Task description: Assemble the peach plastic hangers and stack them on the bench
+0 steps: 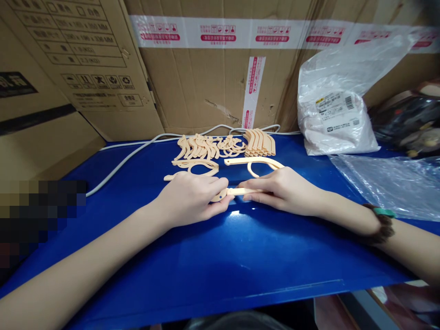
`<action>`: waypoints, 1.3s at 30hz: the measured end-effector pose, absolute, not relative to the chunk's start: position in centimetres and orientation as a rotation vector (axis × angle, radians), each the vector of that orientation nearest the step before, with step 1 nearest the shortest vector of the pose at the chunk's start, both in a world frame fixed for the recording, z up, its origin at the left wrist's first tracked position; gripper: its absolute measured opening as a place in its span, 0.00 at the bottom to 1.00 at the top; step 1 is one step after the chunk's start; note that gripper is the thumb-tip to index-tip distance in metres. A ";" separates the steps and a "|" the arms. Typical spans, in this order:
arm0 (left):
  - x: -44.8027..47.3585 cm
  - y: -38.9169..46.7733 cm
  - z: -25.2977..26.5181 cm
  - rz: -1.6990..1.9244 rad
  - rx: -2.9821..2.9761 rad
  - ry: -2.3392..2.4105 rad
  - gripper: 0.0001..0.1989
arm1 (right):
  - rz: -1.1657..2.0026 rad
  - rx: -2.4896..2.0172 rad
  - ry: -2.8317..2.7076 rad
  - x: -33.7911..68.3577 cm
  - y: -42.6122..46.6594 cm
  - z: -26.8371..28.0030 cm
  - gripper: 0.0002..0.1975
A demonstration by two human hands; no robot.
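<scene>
My left hand point(190, 197) pinches a beige hanger part point(219, 197) with a small round hole near its end. From the other side, my right hand point(287, 190) grips a straight beige hanger arm point(238, 191). The two pieces meet end to end between my fingertips, just above the table; whether they are locked together I cannot tell. Just behind my left hand lies a looped set of hanger parts point(195, 163). Beyond my right hand is a long hanger arm point(242, 160) with a curved hook piece point(252, 170) beside it, partly covered by that hand.
Further back sit a pile of curved beige pieces point(199, 146), several ring-like hooks point(232, 145) and a stack of arms point(259, 143). A white cable point(127, 160) crosses the blue table point(220, 270). Cardboard point(213, 82) walls the back; a white bag point(338, 119) and clear plastic point(381, 183) lie right.
</scene>
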State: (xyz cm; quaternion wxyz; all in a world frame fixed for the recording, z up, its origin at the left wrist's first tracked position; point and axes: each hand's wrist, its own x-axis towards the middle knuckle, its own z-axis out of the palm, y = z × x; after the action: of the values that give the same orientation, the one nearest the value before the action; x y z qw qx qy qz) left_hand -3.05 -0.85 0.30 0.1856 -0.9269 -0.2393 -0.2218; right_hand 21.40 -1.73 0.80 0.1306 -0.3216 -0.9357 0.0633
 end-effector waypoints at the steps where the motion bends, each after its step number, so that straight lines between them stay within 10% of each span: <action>1: -3.0 -0.9 0.3 -0.623 -2.621 -0.673 0.14 | 0.166 -0.931 -2.722 21.4 -1.7 0.8 0.15; 16: -3.2 -0.9 0.8 -0.541 -2.643 -1.010 0.16 | -0.402 -1.028 -2.286 22.4 -0.3 1.9 0.13; 39: -3.1 -1.3 1.6 -0.369 -2.931 -0.901 0.05 | -0.161 -1.173 -2.586 22.6 0.4 0.9 0.15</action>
State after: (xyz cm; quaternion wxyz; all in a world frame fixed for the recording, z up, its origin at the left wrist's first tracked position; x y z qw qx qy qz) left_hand -3.07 -1.28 1.58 0.0267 -0.9486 -0.2917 -0.1195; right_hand 22.61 0.43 0.93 0.1480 -0.4078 -0.8993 -0.0560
